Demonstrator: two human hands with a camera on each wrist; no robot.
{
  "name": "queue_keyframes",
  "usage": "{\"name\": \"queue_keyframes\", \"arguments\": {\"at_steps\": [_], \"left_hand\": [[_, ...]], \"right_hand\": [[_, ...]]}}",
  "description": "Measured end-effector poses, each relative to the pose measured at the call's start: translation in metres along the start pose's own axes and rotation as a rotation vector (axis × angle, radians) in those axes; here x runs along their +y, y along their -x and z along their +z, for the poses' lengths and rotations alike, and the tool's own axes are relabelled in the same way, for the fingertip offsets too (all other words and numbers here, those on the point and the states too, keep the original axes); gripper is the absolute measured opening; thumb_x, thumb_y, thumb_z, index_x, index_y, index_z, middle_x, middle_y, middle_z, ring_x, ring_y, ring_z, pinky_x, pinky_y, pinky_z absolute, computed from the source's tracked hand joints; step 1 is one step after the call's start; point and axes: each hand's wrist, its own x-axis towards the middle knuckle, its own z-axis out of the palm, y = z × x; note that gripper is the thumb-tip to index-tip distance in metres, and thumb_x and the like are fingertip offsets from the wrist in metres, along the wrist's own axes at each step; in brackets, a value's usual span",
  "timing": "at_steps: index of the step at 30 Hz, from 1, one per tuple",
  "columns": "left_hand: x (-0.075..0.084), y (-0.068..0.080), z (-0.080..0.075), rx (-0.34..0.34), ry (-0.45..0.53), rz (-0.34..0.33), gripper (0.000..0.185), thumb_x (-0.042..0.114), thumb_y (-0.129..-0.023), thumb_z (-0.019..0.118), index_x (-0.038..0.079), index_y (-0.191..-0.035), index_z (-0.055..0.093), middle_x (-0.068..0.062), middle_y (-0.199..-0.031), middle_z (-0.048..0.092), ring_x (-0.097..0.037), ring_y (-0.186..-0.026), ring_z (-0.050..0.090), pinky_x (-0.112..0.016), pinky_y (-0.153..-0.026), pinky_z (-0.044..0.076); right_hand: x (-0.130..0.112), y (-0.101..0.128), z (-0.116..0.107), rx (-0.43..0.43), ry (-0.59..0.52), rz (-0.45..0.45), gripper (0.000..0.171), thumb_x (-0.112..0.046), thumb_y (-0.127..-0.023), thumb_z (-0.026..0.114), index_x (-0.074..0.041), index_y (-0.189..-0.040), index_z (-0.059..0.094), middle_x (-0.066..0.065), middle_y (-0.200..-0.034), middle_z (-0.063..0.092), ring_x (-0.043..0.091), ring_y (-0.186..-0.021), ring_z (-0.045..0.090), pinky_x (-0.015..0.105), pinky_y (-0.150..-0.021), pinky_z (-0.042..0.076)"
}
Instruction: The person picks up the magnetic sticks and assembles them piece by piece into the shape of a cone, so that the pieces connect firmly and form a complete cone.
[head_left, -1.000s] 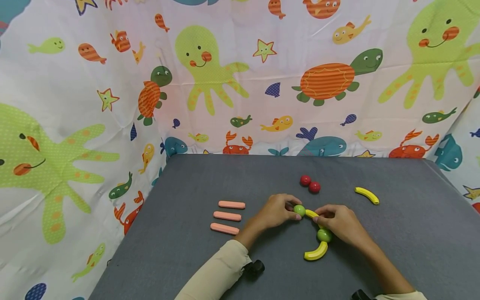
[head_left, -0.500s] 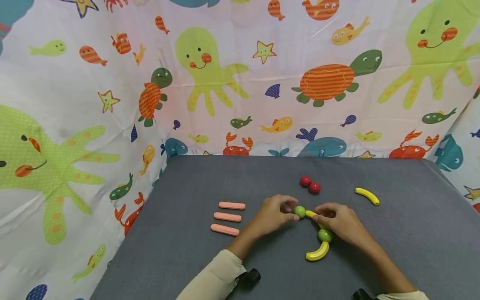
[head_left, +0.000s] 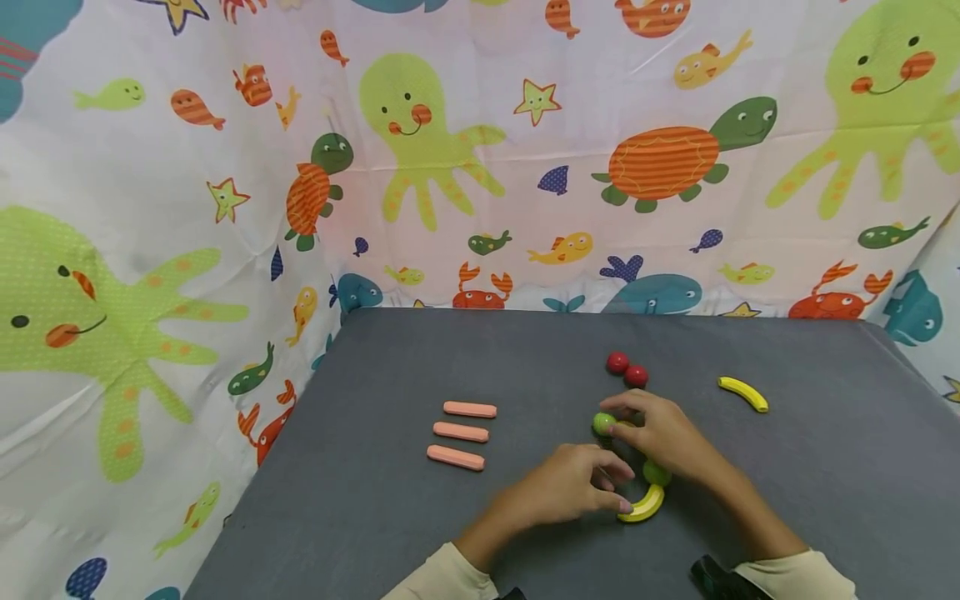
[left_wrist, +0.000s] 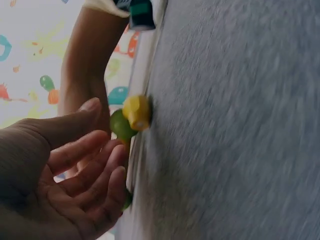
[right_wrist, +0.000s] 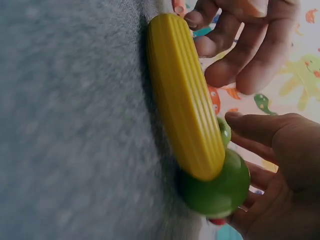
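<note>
On the grey table [head_left: 825, 467] two yellow toy bananas and two green balls form a chain. My left hand [head_left: 618, 492] hovers with relaxed fingers and holds nothing, its fingertips beside the near banana [head_left: 643, 507]. In the left wrist view the left hand [left_wrist: 107, 165] shows an empty palm near a green ball [left_wrist: 120, 125] and a banana end [left_wrist: 136, 111]. My right hand [head_left: 618, 417] lies over the far banana, which it hides, with fingertips at the far green ball [head_left: 602, 423]. The near green ball [head_left: 657, 473] sits beside my right wrist. The right wrist view shows the banana [right_wrist: 185, 100] touching a green ball [right_wrist: 220, 190].
Three pink sticks [head_left: 461, 432] lie in a row at the left. Two red balls [head_left: 626, 369] sit behind the hands, and a third banana [head_left: 742, 393] lies at the right. A sea-animal curtain [head_left: 480, 167] surrounds the table.
My left hand let go of the far green ball and drew back to the near banana. My right hand slid left onto the far green ball.
</note>
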Motion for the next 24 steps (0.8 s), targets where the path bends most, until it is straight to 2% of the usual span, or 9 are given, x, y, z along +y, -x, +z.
{"name": "queue_keyframes", "arguments": {"at_steps": [7, 11, 17, 24], "left_hand": [[0.006, -0.002, 0.012, -0.059, -0.187, 0.036, 0.03, 0.023, -0.091, 0.086, 0.015, -0.119, 0.079, 0.015, -0.101, 0.076, 0.015, -0.08, 0.061, -0.007, -0.071, 0.049], [0.006, -0.002, 0.013, -0.062, -0.238, 0.059, 0.028, 0.021, -0.09, 0.087, 0.015, -0.116, 0.08, 0.015, -0.095, 0.075, 0.016, -0.079, 0.06, -0.006, -0.071, 0.047], [-0.002, -0.001, 0.008, -0.049, -0.201, 0.073, 0.023, 0.015, -0.088, 0.088, 0.014, -0.11, 0.081, 0.015, -0.086, 0.073, 0.015, -0.075, 0.058, -0.007, -0.068, 0.048], [-0.012, 0.005, -0.006, -0.046, -0.136, 0.051, 0.021, 0.009, -0.089, 0.085, 0.012, -0.11, 0.082, 0.012, -0.094, 0.076, 0.012, -0.076, 0.062, -0.009, -0.07, 0.051]], "right_hand": [[-0.004, -0.012, 0.003, -0.059, 0.032, -0.032, 0.023, -0.017, -0.099, 0.077, -0.01, -0.121, 0.078, 0.005, -0.117, 0.076, 0.018, -0.097, 0.07, 0.042, -0.084, 0.058], [-0.003, -0.012, 0.002, -0.06, 0.03, -0.01, 0.024, -0.018, -0.098, 0.077, -0.01, -0.12, 0.078, 0.003, -0.114, 0.076, 0.015, -0.093, 0.068, 0.036, -0.079, 0.055], [0.002, -0.008, -0.003, -0.053, 0.011, 0.025, 0.026, -0.022, -0.098, 0.079, -0.011, -0.121, 0.078, 0.002, -0.11, 0.075, 0.015, -0.091, 0.067, 0.032, -0.075, 0.054], [0.009, 0.0, -0.01, -0.042, 0.023, 0.079, 0.03, -0.027, -0.097, 0.08, -0.011, -0.122, 0.078, 0.005, -0.115, 0.074, 0.017, -0.094, 0.068, 0.032, -0.075, 0.055]]}}
